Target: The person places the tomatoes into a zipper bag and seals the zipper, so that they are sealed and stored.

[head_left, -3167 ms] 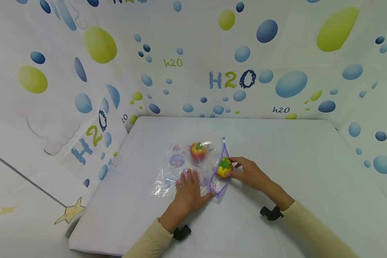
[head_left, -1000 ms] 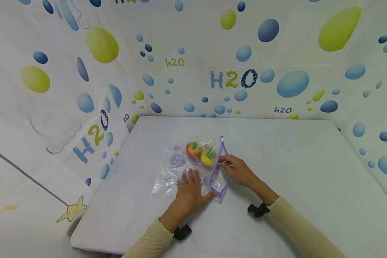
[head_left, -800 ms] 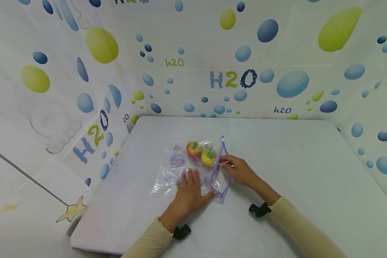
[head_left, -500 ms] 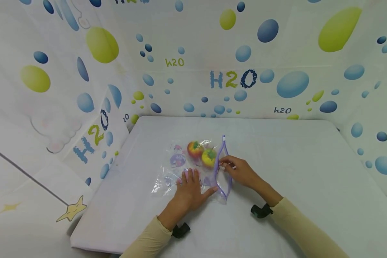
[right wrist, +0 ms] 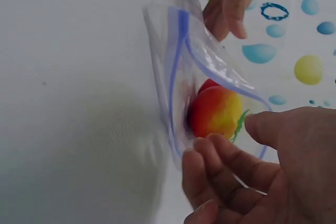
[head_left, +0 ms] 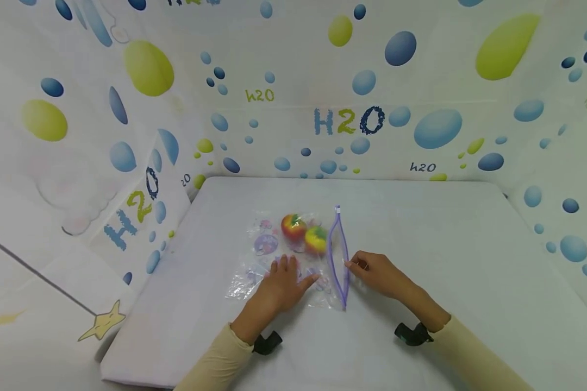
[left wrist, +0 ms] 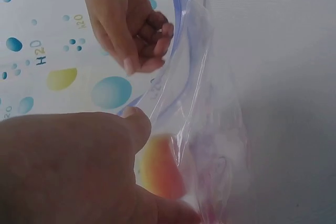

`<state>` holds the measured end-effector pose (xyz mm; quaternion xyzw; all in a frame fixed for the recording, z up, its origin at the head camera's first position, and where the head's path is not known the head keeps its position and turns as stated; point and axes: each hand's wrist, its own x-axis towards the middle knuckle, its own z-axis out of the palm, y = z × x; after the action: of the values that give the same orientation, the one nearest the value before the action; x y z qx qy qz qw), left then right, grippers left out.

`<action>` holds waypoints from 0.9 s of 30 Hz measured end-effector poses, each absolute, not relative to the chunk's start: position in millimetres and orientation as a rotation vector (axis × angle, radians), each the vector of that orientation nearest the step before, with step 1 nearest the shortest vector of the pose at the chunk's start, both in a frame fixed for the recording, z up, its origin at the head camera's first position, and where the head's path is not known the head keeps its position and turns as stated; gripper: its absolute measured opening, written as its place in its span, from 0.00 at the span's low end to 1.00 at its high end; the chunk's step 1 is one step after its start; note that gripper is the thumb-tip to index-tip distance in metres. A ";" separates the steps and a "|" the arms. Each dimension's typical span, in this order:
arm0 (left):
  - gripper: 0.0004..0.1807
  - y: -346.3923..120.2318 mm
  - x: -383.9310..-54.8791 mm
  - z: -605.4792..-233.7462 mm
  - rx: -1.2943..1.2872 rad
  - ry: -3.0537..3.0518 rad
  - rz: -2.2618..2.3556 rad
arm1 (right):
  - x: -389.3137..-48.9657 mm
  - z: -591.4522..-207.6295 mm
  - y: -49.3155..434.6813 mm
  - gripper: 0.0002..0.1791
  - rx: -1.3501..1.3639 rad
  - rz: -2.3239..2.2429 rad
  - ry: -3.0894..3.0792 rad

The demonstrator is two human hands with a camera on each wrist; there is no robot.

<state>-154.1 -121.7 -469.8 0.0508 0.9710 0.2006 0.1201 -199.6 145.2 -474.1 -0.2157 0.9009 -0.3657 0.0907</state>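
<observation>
A clear zip bag (head_left: 243,279) with pink and purple prints lies on the table. Inside sit two toy fruits with green leafy tops, a red-orange one (head_left: 292,228) and a yellow-red one (head_left: 316,240). The bag's purple zip edge (head_left: 329,244) gapes toward the right. My left hand (head_left: 280,285) rests flat on the bag with fingers spread and thumb toward the mouth. At the zip's right side is my right hand (head_left: 379,271), fingers loosely bent, fingertips at the edge. In the right wrist view, its thumb and fingers stand apart before the mouth, with a fruit (right wrist: 215,111) behind them.
A white-covered table (head_left: 445,233) extends around the bag on all sides. Behind and beside it hang white sheets (head_left: 283,136) printed with blue and green drops. Each wrist carries a black camera (head_left: 413,334).
The yellow-red fruit, earlier in my right hand at the mouth, now lies inside beside the other. My right hand has drawn back rightward to the zip edge; my left thumb has moved off the zip.
</observation>
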 end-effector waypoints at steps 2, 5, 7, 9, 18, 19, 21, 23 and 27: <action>0.51 -123.1 -153.8 -469.2 0.152 2.839 0.590 | -193.1 -472.0 146.8 0.17 -0.597 -1.053 2.673; 0.49 -124.4 -153.1 -468.1 0.169 2.842 0.590 | -182.9 -470.7 147.6 0.19 -0.538 -0.991 2.678; 0.48 -125.0 -152.6 -467.5 0.178 2.845 0.592 | -175.9 -470.3 146.6 0.21 -0.512 -0.953 2.682; 0.47 -125.1 -151.7 -466.4 0.175 2.837 0.604 | -169.8 -471.0 144.6 0.22 -0.484 -0.925 2.687; 0.44 -122.3 -148.7 -466.1 0.200 2.840 0.595 | -151.2 -477.1 133.5 0.28 -0.380 -0.804 2.748; 0.44 -121.9 -148.0 -466.0 0.211 2.841 0.580 | -150.0 -477.8 133.1 0.29 -0.374 -0.790 2.757; 0.43 -120.8 -145.9 -465.0 0.236 2.846 0.560 | -148.6 -478.8 132.6 0.29 -0.365 -0.768 2.777; 0.42 -119.6 -143.2 -462.8 0.262 2.853 0.537 | -148.4 -479.4 133.1 0.29 -0.360 -0.757 2.798; 0.42 -116.9 -137.5 -456.1 0.307 2.856 0.470 | -150.0 -479.3 136.6 0.28 -0.325 -0.743 2.815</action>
<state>-137.5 -116.9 -456.1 0.1049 0.9747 0.1605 0.1150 -150.0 136.6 -479.3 -0.1102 0.9555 -0.2523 0.1057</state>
